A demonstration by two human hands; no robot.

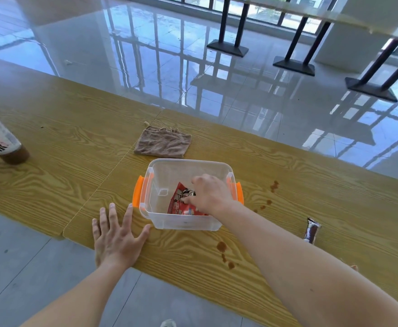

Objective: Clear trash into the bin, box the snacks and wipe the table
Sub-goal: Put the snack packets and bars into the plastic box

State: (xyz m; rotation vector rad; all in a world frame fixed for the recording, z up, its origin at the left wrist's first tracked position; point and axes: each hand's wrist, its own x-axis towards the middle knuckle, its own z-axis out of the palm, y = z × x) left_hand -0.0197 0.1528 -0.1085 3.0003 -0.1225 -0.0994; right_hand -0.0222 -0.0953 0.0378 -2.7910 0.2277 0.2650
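Observation:
A clear plastic box [183,224] with orange latches stands in the middle of the wooden table [75,147]. My right hand [211,194] reaches down into it and pinches a red snack packet [181,204] lying on the box floor. My left hand [116,234] rests flat on the table, fingers spread, thumb next to the box's near left corner. A dark snack bar wrapper [311,230] lies to the right of the box. A folded brown cloth [163,142] lies just behind the box. Brown spill spots [222,246] mark the table near my right forearm.
A bottle [1,140] with brown liquid and a white label stands at the far left of the table. More brown spots [274,185] sit right of the box. Beyond the table lies glossy tiled floor with black table legs [294,50] at the back.

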